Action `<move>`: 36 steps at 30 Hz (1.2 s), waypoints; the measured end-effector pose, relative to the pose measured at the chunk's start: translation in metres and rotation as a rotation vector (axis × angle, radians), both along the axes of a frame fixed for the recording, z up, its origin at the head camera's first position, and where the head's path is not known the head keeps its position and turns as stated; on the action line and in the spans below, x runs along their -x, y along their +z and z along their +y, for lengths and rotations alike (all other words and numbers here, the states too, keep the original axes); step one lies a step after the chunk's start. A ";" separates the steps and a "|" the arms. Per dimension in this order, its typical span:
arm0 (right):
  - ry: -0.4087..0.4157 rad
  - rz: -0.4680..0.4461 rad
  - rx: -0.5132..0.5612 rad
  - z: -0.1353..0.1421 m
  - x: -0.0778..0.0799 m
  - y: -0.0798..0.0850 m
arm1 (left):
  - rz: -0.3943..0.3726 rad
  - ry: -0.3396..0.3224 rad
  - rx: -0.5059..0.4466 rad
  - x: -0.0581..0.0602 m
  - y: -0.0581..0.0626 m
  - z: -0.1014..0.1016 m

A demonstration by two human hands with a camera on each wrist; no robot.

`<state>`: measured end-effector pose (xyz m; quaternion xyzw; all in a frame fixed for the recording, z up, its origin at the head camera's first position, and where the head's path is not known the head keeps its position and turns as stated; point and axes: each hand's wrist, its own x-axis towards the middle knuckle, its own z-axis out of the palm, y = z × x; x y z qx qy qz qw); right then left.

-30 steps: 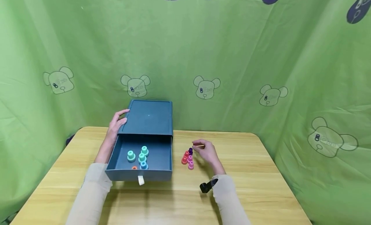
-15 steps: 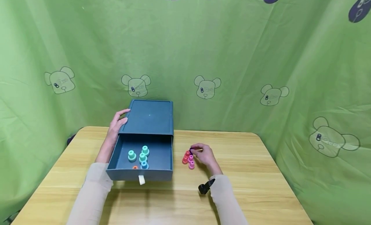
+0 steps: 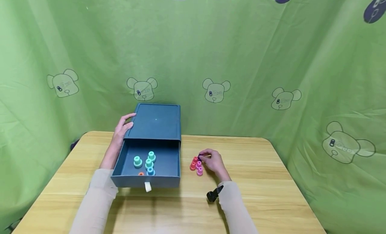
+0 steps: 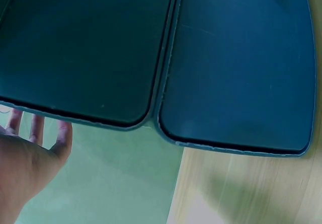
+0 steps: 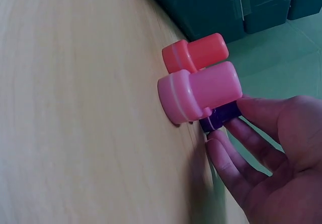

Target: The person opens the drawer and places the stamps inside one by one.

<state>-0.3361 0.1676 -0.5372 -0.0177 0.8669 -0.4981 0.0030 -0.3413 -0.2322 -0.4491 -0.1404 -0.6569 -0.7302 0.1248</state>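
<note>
My right hand (image 3: 212,160) pinches a dark purple plastic peg (image 5: 221,117) between thumb and fingers, seen clearly in the right wrist view. The peg stands among red pegs (image 3: 193,166) and pink pegs (image 3: 200,171) on the table, right of a blue-grey drawer box (image 3: 156,121). My left hand (image 3: 121,128) rests against the box's left side with fingers extended. Below the box's top, the drawer (image 3: 144,182) is pulled out toward me. Inside it are several mint-green pegs (image 3: 137,162), a blue peg (image 3: 150,171) and an orange peg (image 3: 141,174), mostly hidden by the drawer front.
A white pull tab (image 3: 147,186) hangs from the drawer front. The wooden table (image 3: 256,187) has rounded far corners. Green curtain (image 3: 193,53) with bear drawings surrounds it. A black device (image 3: 214,194) is strapped to the right wrist.
My right hand has moved slightly left and down, and its fingers have closed around the purple peg. The left hand and the box stay where they were.
</note>
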 end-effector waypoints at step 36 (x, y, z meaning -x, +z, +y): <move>-0.081 -0.039 0.103 0.013 -0.004 0.017 | -0.011 0.020 0.041 -0.001 0.000 0.001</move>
